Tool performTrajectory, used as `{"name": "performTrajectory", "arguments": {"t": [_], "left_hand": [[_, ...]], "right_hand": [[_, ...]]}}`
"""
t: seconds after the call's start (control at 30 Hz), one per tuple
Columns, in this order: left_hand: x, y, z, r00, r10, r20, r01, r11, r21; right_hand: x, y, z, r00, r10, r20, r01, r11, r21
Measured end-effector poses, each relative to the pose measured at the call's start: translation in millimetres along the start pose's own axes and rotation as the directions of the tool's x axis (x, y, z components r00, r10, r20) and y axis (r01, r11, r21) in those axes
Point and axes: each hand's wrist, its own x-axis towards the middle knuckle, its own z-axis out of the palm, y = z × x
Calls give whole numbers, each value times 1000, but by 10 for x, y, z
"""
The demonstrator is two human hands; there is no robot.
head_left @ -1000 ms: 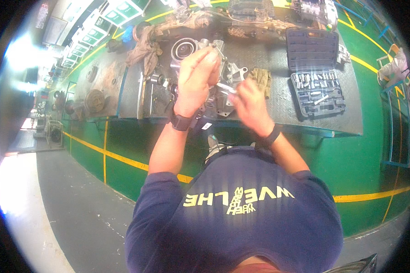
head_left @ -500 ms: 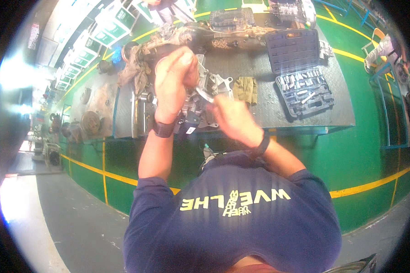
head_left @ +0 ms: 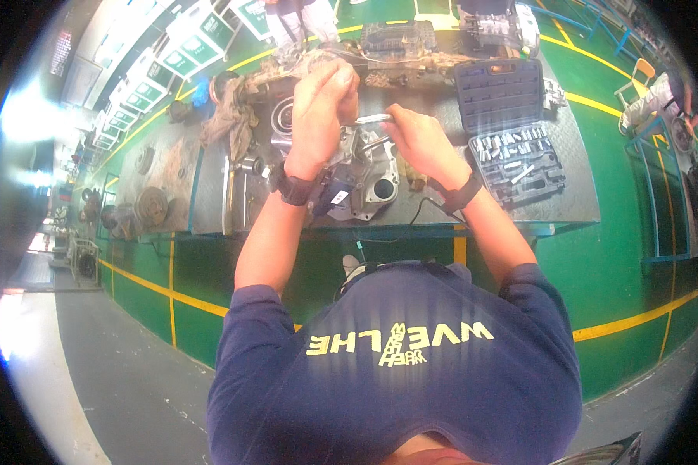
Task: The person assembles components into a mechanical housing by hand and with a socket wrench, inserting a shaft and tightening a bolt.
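Observation:
A silver metal gearbox housing (head_left: 376, 192) with a round dark opening lies at the bench's near edge, below my hands. My right hand (head_left: 426, 147) is closed on the handle of a shiny ratchet wrench (head_left: 374, 119), which points left toward my other hand. My left hand (head_left: 323, 112) forms a fist above the housing, at the wrench's left end. Its fingers hide whatever is inside them. A dark block with a white label (head_left: 339, 197) sits on the housing beside my left wrist.
An open socket case (head_left: 520, 167) lies at the right of the dark bench (head_left: 434, 101). Long dirty axle parts (head_left: 287, 66) and a brown rag (head_left: 229, 124) stretch along the back. Round metal parts (head_left: 153, 205) rest at the left. Another person (head_left: 298, 19) stands beyond the bench.
My right hand has swung away and to the right with the wrench handle, which now lies nearly crosswise. My left hand has shifted slightly right. More of the housing shows between my arms.

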Motion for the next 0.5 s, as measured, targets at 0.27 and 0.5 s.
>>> {"name": "performTrajectory", "arguments": {"t": [0.27, 0.5], "left_hand": [[-116, -35, -32, 999, 12, 53, -9, 998, -57], [-55, -58, 16, 1000, 1, 6, -1, 999, 44]], "right_hand": [[89, -16, 1, 999, 33, 18, -33, 999, -1], [99, 85, 82, 999, 49, 4, -49, 998, 49]]}}
